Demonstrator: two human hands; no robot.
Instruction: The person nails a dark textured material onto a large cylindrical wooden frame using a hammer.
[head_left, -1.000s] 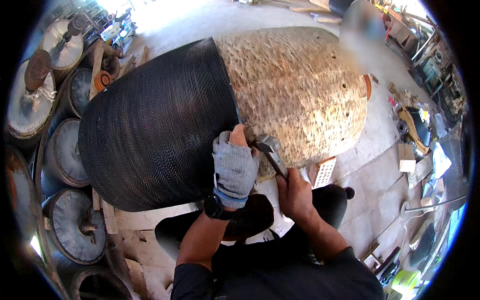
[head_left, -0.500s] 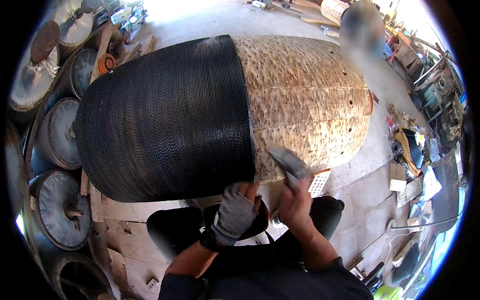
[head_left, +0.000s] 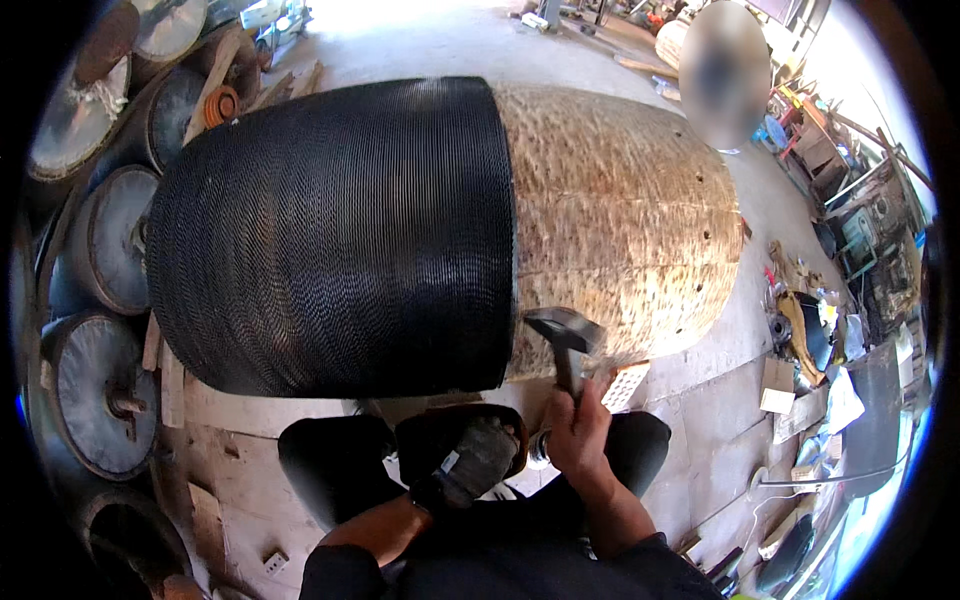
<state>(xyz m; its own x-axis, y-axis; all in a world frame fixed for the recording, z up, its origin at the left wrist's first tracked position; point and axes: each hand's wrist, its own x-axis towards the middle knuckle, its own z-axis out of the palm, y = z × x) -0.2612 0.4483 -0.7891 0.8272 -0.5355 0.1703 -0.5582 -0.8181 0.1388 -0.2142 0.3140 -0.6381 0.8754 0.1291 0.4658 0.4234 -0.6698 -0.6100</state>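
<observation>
Workshop floor (head_left: pixel 700 425) is spreading around a barrel-shaped roller (head_left: pixel 440 240) lying before the person, black ribbing (head_left: pixel 330 240) covering its left part, pale right part (head_left: pixel 620 225) showing bare, right hand (head_left: pixel 580 437) clenching fingers around a hammer (head_left: pixel 565 328), gloved left hand (head_left: pixel 480 455) hiding any grasp (cannot tell), no writing showing legibly.

I'm getting black with fine, tight rings across the left part of the drum (head_left: pixel 445 235), mottled tan-and-brown flecks on its right. Hammer (head_left: pixel 566 333) is dark grey, left glove (head_left: pixel 480 458) too; sleeves (head_left: pixel 338 572) black. That coil (head_left: pixel 221 106) is orange, btw.
</observation>
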